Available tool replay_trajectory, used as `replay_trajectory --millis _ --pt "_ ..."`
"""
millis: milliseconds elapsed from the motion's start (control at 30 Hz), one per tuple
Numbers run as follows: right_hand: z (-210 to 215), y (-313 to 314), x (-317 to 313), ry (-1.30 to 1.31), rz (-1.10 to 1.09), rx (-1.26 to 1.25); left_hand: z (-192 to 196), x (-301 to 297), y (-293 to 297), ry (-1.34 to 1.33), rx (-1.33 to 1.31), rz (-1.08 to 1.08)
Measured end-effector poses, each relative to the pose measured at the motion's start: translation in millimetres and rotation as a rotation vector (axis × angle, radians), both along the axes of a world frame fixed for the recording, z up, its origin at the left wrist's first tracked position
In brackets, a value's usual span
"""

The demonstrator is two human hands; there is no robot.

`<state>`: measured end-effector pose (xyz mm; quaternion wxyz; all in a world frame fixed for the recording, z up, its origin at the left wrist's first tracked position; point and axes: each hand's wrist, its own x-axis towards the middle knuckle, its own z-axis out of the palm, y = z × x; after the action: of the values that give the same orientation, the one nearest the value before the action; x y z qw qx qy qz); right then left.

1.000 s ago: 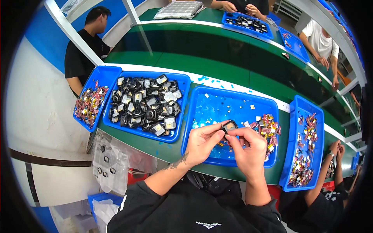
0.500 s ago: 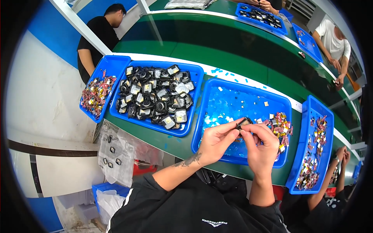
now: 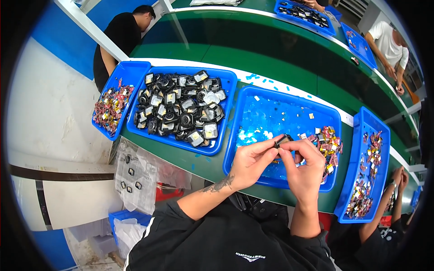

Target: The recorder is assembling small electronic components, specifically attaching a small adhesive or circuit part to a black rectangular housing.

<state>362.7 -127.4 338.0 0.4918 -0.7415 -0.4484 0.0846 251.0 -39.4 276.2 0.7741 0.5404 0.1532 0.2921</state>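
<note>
Both my hands meet over the front of a blue tray [image 3: 233, 131]. Between them is a small black watch-like case [image 3: 284, 141], tilted and partly hidden by the fingers. My left hand [image 3: 250, 165] pinches its left side between thumb and fingers. My right hand [image 3: 302, 169] is closed on the near right side, thumb and index finger pressed to it. Under and around my hands lie blue film pieces [image 3: 262, 118] in the tray. To the right of my right hand is a heap of small red, yellow and white parts [image 3: 329, 144].
A blue tray of black watch-like cases [image 3: 181, 108] stands at left. Beyond it a narrower tray holds small coloured parts [image 3: 113, 106]; another such tray [image 3: 346, 194] is at right. Blue film scraps lie along the white ledge [image 3: 271, 81]. Other people work around the green bench [image 3: 217, 40].
My two hands stay together on the black case, which has tilted slightly. The whole view has shifted a little. The person at upper left leans further right.
</note>
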Motion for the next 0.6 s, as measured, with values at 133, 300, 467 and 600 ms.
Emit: replay_trajectory --millis 133,300,467,600 --pt "-2 4 0 -0.096 0.003 0.043 2 -4 3 0.022 -0.001 -0.002" --pt "-6 0 -9 -0.132 -0.031 0.064 7 -21 0 0.100 0.106 -0.006" --pt "-23 -25 9 0.244 -0.053 0.080 8 5 -12 0.061 0.136 -0.087" --pt "-42 -2 9 0.334 0.027 0.182 2 4 -9 -0.007 -0.083 0.052"
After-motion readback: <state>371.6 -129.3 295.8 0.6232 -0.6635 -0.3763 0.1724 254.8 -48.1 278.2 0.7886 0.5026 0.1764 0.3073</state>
